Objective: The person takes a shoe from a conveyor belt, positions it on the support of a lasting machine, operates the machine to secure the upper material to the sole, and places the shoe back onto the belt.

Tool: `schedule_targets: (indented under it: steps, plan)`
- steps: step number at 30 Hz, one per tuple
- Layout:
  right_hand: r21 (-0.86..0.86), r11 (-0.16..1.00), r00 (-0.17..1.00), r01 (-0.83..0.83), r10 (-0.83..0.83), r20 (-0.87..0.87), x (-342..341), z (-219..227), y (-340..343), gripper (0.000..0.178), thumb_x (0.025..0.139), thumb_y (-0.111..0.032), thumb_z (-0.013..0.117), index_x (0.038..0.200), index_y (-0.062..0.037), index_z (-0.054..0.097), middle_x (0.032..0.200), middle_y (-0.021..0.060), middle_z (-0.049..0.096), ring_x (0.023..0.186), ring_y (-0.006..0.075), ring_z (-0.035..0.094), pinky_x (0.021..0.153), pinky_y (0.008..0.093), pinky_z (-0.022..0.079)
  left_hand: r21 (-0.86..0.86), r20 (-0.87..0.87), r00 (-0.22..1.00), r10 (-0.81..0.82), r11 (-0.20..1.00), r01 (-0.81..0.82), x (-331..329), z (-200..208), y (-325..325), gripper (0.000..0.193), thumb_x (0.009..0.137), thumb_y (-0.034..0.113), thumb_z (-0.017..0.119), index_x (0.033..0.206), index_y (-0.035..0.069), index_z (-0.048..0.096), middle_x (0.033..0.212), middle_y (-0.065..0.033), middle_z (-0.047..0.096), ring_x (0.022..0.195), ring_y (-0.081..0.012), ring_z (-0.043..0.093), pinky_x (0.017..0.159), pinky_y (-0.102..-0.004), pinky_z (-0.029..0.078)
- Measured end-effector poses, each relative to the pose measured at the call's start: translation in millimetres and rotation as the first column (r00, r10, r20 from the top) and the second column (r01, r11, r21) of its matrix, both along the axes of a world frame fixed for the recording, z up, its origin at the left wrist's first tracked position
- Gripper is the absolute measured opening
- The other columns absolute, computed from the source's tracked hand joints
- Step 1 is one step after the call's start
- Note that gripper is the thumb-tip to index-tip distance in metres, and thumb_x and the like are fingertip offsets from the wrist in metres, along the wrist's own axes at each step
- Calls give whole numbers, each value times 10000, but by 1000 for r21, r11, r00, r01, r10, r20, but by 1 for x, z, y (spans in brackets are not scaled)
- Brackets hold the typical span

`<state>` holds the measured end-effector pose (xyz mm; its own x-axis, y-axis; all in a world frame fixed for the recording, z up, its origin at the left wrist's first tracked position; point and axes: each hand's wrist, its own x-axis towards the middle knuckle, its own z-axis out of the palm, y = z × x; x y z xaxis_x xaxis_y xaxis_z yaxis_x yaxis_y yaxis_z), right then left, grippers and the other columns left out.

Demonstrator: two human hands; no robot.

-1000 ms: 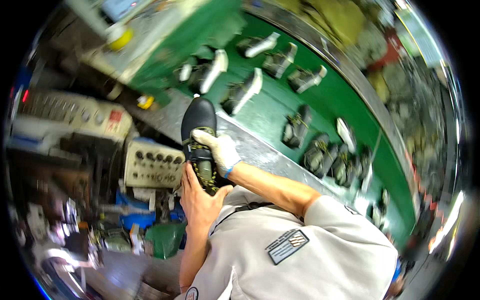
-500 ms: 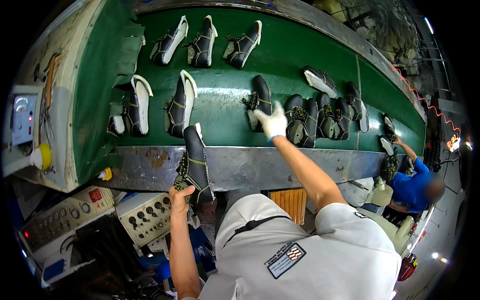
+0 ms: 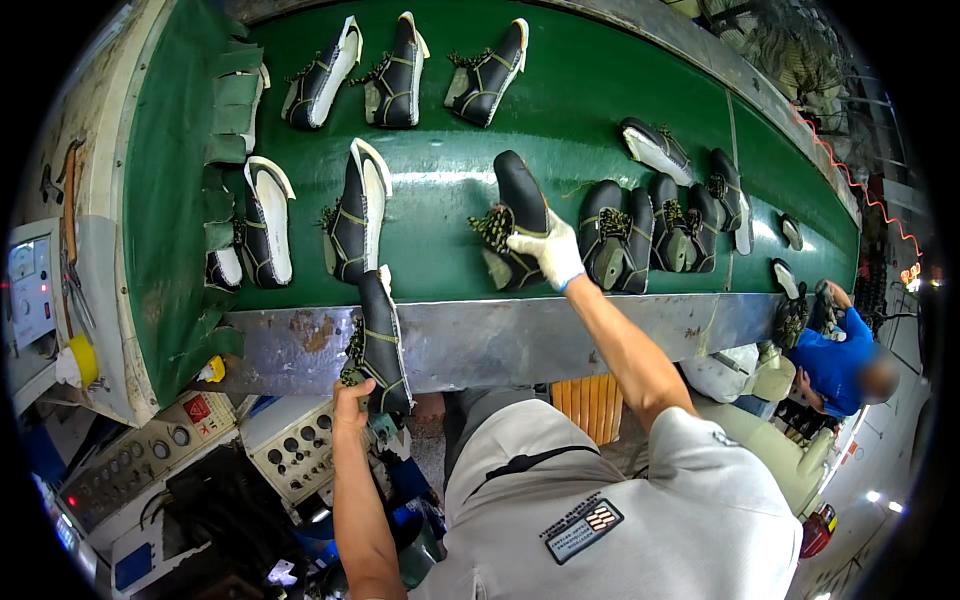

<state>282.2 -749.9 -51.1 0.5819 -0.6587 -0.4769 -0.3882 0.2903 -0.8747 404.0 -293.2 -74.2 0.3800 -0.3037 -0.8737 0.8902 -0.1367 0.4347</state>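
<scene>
My left hand (image 3: 352,403) is bare and closed round the heel end of a black shoe upper (image 3: 380,335) with yellow stitching and laces. It holds this upper toe up, in front of the metal edge of the conveyor. In a white glove, my right hand (image 3: 550,248) grips another black shoe upper (image 3: 520,195) over the green belt (image 3: 440,250). The thumb lies across its lace side, and the far fingers are partly hidden. This upper is tilted with its toe pointing away from me; whether its lower end touches the belt I cannot tell.
Several black uppers with pale soles (image 3: 365,205) lie on the belt to the left and far side. More uppers (image 3: 605,235) stand to the right of my glove. A control box (image 3: 295,450) sits below the metal edge (image 3: 470,345). A co-worker in blue (image 3: 835,360) handles shoes at far right.
My gloved right hand has closed on the shoe upper, which has shifted slightly and now looks larger and more tilted. My left hand, with its upper, has moved slightly left and down.
</scene>
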Motion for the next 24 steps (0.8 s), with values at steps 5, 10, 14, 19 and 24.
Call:
schedule_targets:
  steps: [5,10,14,19,24]
  plan:
    - [32,999,995,-30,27,101,10,89,60,926,676,-38,891,1490,-1,452,1292,64,640,1135,125,599,1025,284,478,-93,-19,997,80,992,-81,-9,-3,12,555,709,-17,701,1260,18,640,1140,-97,711,998,-308,686,911,-450,554]
    - [-54,996,986,-71,78,145,17,122,89,881,665,-76,890,1447,3,495,1302,77,644,1177,138,582,1060,299,438,-82,-20,992,124,989,-125,-22,-6,22,538,707,-30,710,1242,-13,646,1129,-101,716,986,-308,692,904,-435,559]
    - [-104,990,982,-91,106,154,22,139,93,892,665,-123,905,1447,12,497,1304,86,657,1168,143,601,1055,307,448,-90,-24,989,149,984,-151,-30,-9,33,531,709,-38,711,1236,-23,646,1121,-106,716,973,-311,694,886,-443,565]
    - [-106,990,983,-90,105,151,21,130,93,885,661,-95,907,1442,11,505,1294,78,659,1151,133,605,1032,298,463,12,-32,979,204,979,-203,-42,-11,51,515,723,-35,716,1234,-30,646,1113,-104,716,956,-315,696,871,-451,568]
    - [-38,992,986,-118,122,117,23,124,96,871,677,-45,880,1455,3,493,1294,79,646,1139,122,597,1030,280,462,-93,8,964,265,960,-263,-52,6,50,515,739,-27,725,1247,-31,643,1124,-106,716,972,-314,695,877,-455,566]
